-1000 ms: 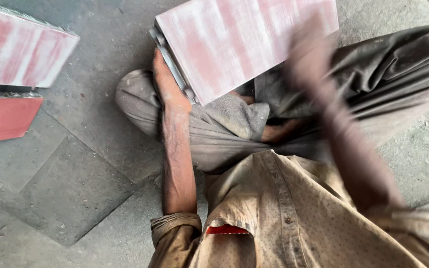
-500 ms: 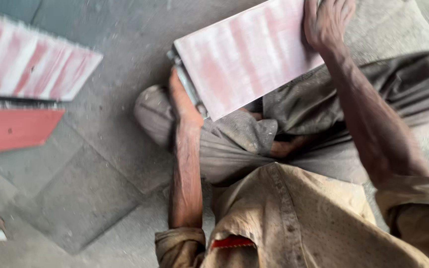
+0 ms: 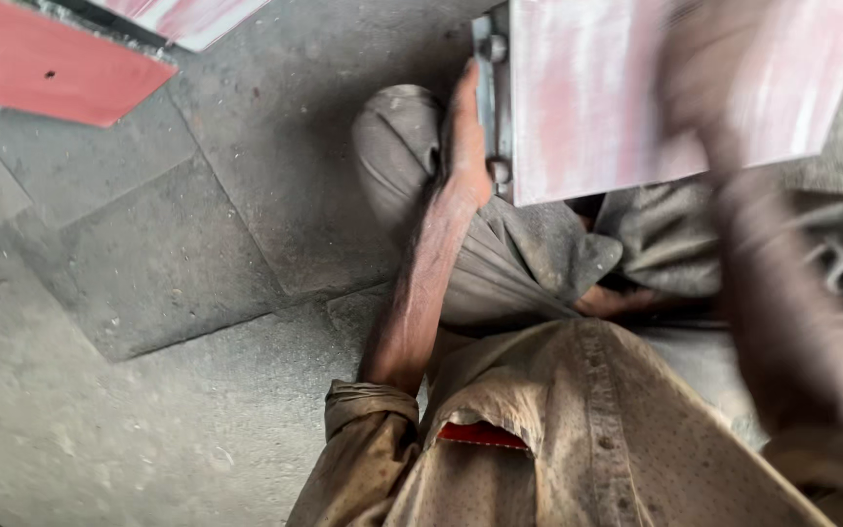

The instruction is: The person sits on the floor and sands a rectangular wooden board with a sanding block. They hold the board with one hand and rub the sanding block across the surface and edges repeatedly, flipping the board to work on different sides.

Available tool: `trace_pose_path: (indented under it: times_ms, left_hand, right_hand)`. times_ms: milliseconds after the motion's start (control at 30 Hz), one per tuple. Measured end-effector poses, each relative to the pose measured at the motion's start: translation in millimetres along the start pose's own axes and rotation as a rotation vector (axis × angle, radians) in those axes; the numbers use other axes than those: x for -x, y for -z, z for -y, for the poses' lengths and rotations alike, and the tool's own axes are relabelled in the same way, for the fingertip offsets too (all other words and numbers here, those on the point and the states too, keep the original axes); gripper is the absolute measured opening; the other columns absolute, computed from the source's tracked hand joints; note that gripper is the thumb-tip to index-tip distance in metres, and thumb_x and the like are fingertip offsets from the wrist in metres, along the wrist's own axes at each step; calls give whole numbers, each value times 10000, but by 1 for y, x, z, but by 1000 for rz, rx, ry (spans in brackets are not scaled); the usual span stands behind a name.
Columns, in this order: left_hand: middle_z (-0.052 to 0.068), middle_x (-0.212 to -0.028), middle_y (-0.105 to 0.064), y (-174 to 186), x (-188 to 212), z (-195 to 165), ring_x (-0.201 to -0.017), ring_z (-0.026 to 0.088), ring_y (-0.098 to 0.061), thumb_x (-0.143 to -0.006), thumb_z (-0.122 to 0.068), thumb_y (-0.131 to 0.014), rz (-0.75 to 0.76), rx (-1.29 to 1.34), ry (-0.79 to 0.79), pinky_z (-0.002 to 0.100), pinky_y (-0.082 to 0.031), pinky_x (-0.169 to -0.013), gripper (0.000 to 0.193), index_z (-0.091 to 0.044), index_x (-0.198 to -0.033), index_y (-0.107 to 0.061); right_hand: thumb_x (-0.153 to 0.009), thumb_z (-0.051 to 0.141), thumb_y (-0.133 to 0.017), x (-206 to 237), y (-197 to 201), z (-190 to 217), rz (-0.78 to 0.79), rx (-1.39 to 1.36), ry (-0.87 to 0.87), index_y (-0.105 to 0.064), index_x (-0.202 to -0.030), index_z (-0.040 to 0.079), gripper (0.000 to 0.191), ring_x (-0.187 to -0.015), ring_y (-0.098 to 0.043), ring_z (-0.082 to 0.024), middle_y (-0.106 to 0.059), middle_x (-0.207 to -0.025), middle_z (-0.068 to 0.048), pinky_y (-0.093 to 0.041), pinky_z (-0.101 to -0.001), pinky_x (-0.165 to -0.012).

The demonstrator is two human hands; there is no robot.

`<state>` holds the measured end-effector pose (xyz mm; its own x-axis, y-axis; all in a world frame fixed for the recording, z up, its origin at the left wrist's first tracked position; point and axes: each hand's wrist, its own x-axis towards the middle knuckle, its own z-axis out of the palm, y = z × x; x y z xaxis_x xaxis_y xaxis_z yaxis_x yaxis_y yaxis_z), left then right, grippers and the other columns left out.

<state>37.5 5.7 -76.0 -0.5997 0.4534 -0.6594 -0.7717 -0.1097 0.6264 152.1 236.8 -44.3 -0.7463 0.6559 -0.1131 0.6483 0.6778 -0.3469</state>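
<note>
- The left hand [image 3: 467, 146] lies along the left edge of a flat rectangular panel streaked pink and white [image 3: 597, 98], fingers stretched out against a grey metal edge strip with round bolts [image 3: 492, 107].
- The panel rests over the person's lap, above grey trousers [image 3: 500, 254].
- The right hand [image 3: 700, 83] is over the panel's face, blurred; I cannot tell how far open it is.
- A red flat board [image 3: 60, 73] lies on the grey stone floor [image 3: 168, 273], well apart to the left.
</note>
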Motion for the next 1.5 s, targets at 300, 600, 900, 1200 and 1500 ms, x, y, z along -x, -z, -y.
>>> trace_pose_path:
  times_ms: [300, 600, 900, 1200, 1500]
  left_hand:
    - [54, -1433, -598, -3, -17, 4, -1289, 190, -573, -1049, -555, -500, 61, 27, -103, 352, -493, -1037, 679, -72, -1527, -521]
    - [108, -1407, -599, -18, -4, -9, -1246, 227, -592, -1027, -583, -512, 130, 114, -15, 402, -523, -1014, 702, -62, -1498, -546]
    - [102, -1314, -635, -22, -2, -16, -1188, 244, -620, -979, -590, -528, 92, 121, 95, 430, -560, -933, 666, -106, -1435, -563]
    - [68, -1476, -574, -16, -9, -6, -1326, 215, -540, -996, -576, -557, 79, 91, -44, 396, -447, -1090, 707, -79, -1499, -538]
    - [104, -1326, -660, -18, 1, -21, -1153, 239, -663, -1025, -564, -526, 148, 145, -5, 416, -563, -968, 660, -57, -1445, -577]
  right_hand:
    - [-990, 577, -429, 118, 43, 112, 291, -42, 707, -270, -1563, -133, 926, -1548, -218, -500, -267, -1633, -374, -192, -656, -1247]
    - [-1010, 536, -463, 121, 58, 124, 184, -112, 628, -276, -1568, -127, 887, -1556, -173, -494, -223, -1647, -364, -132, -624, -1266]
    - [-1131, 574, -318, 82, 32, 113, 25, -152, 529, -187, -1635, -134, 879, -1632, -141, -469, -125, -1726, -312, -118, -604, -1358]
    - [-1139, 595, -259, 60, 16, 85, 61, -71, 351, -122, -1656, -110, 885, -1648, -62, -454, -94, -1749, -305, -55, -567, -1378]
    - [-1174, 575, -315, 58, 19, 78, 24, -165, 283, -57, -1682, -44, 841, -1661, 6, -429, -57, -1772, -288, -15, -577, -1381]
